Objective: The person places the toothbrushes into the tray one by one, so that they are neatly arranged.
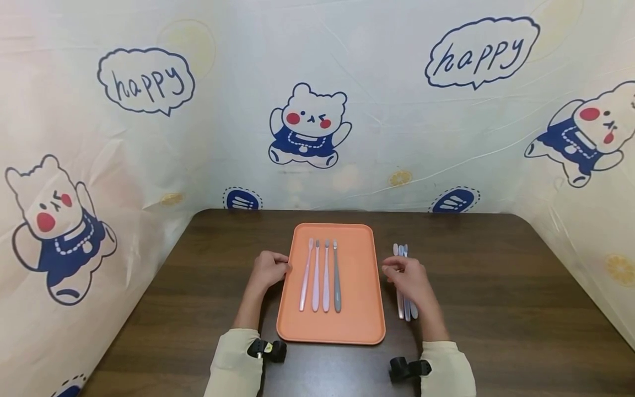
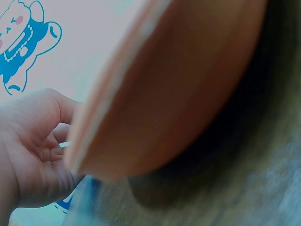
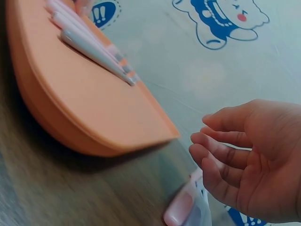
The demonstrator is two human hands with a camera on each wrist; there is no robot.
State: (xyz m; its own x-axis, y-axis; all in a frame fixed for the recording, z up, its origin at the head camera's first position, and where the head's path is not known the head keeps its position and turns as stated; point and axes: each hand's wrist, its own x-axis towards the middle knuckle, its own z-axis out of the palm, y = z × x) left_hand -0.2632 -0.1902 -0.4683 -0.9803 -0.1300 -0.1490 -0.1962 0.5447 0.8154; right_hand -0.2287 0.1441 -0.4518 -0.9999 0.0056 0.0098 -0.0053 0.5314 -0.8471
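An orange tray (image 1: 357, 320) lies on the table, carrying several toothbrushes side by side: pale pink and lilac ones (image 1: 316, 284) and a grey one (image 1: 337, 286) at the right of the row. At the tray's left edge, my left hand (image 1: 268, 268) holds the rim with thumb and fingers; the tray hides its fingertips in the left wrist view. More toothbrushes (image 1: 407, 310), pinkish and bluish, lie in a bunch right of the tray. Over this bunch hovers my right hand (image 1: 409, 278), fingers loosely bent, nothing between them in the right wrist view.
The dark wooden table (image 1: 496, 298) extends to both sides of the tray. Behind and beside it hangs a pale printed cloth (image 1: 387, 127) with cartoon bears. A black camera is strapped to each sleeve (image 1: 235, 358).
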